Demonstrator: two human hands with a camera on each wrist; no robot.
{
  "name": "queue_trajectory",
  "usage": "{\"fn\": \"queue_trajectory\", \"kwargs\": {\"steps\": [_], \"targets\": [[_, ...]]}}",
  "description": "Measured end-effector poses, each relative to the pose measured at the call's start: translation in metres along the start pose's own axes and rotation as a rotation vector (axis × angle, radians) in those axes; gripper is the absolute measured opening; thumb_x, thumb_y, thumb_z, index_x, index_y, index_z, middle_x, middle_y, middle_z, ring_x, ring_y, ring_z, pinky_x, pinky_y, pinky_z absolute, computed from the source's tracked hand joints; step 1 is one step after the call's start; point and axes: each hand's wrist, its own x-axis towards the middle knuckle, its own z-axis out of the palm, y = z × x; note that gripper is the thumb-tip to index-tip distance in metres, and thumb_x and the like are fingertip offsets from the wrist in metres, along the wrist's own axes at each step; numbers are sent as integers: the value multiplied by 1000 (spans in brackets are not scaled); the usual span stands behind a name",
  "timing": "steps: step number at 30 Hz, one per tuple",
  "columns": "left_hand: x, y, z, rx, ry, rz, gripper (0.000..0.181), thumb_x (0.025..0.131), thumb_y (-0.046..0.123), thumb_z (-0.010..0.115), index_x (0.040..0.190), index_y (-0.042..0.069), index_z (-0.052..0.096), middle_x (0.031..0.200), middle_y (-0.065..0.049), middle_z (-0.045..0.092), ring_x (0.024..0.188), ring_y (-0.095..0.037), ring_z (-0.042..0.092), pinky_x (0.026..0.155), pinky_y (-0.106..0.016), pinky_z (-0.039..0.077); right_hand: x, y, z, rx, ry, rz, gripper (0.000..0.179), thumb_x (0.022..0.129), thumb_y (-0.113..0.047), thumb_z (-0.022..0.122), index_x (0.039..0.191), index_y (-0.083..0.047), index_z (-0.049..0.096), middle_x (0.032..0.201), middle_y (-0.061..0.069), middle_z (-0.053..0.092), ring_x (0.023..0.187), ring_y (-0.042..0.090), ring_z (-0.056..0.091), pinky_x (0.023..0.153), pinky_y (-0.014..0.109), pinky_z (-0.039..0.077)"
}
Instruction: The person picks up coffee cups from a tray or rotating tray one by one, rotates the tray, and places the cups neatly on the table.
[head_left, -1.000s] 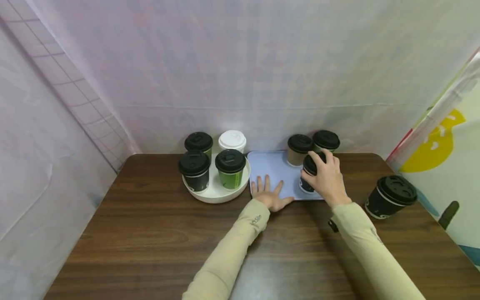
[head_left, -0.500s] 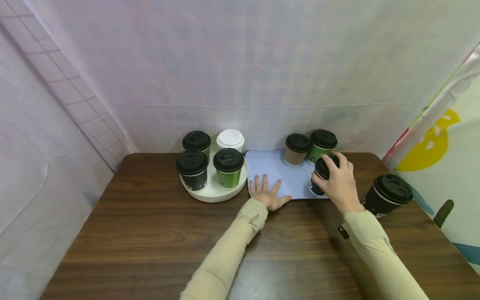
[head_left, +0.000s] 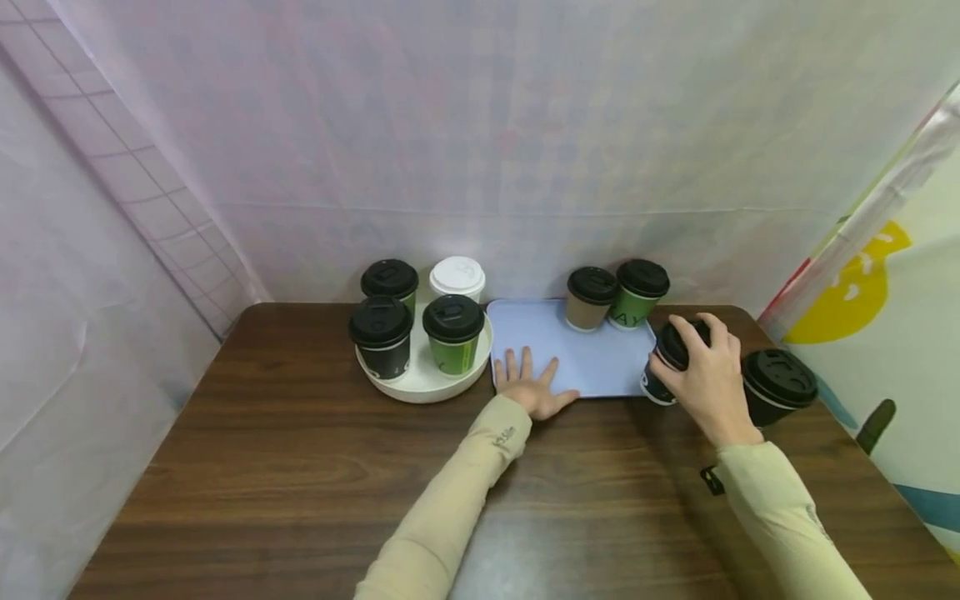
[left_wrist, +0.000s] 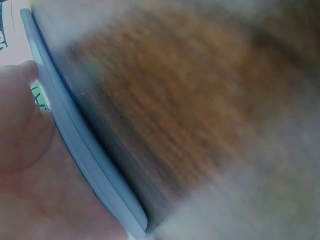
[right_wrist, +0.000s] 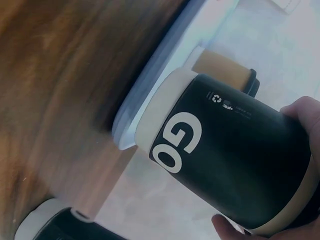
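Right hand is clamped on the black cup, fingers and thumb around its upper part. That cup is at the near right corner of the tray; whether its base rests on anything, I cannot tell. At the tray's near edge, toward the left, the left hand lies with fingers spread apart, gripping nothing, probably steadying it. Brown cup and green cup stand side by side at the tray's far right. To the right, partly behind the right hand, the second black cup is on the tabletop.

The step in hand looks like moving the gripped cup across that corner; the direction is unclear. The next move seems to call for a firm hold and a base clear of the rim.
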Motion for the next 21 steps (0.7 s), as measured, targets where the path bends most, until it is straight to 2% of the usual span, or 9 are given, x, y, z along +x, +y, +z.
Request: {"fn": "queue_trajectory", "kwargs": {"steps": [9,21], "targets": [[0,-4,1,-9,-6,3,84,93,87,26,164,48,4,176,-9,-16,162,-40,-18,131,-60,-9,-15,3,-7,-14,0,-20,61,77,-15,87,133,-5,62,137,36,48,108,64,47,89,77,35],[-5,-1,-3,-16,-8,22,83,95,84,27,165,45,4,175,-10,-17,161,-41,-19,131,-60,-10,-23,10,-14,-47,32,-89,63,72,-15,88,129,-3,64,130,38,50,107,61,49,93,74,36]]}}
